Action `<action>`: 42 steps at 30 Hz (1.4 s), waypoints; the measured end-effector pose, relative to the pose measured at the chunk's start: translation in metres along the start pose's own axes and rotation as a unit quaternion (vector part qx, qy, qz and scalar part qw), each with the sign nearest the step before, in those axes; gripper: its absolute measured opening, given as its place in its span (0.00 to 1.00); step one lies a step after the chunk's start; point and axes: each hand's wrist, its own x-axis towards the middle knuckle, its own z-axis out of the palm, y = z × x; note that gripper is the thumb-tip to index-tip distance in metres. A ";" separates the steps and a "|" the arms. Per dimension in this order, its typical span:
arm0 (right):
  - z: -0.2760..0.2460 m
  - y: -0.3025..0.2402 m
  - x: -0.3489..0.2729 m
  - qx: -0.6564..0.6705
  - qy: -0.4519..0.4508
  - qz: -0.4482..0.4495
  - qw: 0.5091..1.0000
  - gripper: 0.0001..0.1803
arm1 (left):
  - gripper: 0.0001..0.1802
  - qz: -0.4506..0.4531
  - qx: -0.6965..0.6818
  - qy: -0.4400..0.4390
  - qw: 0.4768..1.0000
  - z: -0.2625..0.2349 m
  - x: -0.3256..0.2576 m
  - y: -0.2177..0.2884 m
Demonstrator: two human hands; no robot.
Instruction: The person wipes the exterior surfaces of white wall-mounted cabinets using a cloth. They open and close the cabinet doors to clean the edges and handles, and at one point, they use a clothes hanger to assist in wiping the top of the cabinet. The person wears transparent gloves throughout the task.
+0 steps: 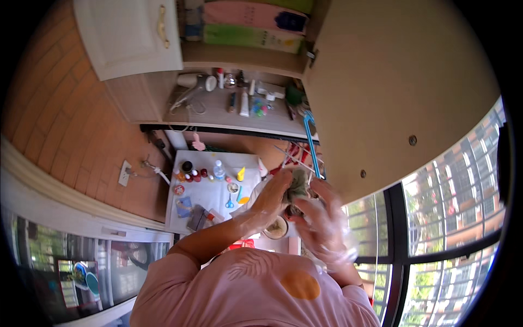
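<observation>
Both my hands are in thin clear plastic gloves and meet in front of my chest. Between them is a crumpled grey-green bundle (pixel 298 186) that looks like cloth; its lower end is dark and partly hidden. My left hand (pixel 271 197) presses against its left side with the fingers closed. My right hand (pixel 320 220), somewhat blurred, curls its fingers around the right and lower side. Just below the hands is a round tub (pixel 276 228) with something tan in it. A light blue hook-ended rod (pixel 312 144) rises behind my right hand.
At left stands a white table (pixel 180 218) with small bottles, a clear bottle (pixel 219 170), a yellow tube (pixel 241 174) and blue scissors (pixel 230 203). An open cabinet door (pixel 392 98) hangs at right. Above, a shelf (pixel 218 111) holds a hair dryer (pixel 197 87). Barred windows (pixel 441 212) lie right.
</observation>
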 end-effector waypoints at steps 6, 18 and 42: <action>0.068 0.046 -0.009 0.104 0.061 -0.012 0.993 0.22 | 0.27 -0.009 0.120 0.018 0.993 -0.002 -0.031 0.033; 0.067 0.061 -0.030 0.705 -0.008 0.357 0.613 0.17 | 0.21 0.388 0.565 0.481 0.547 -0.145 0.121 0.342; 0.097 0.085 -0.042 0.733 -0.095 0.490 0.463 0.27 | 0.22 0.242 0.819 0.384 0.351 -0.180 0.105 0.432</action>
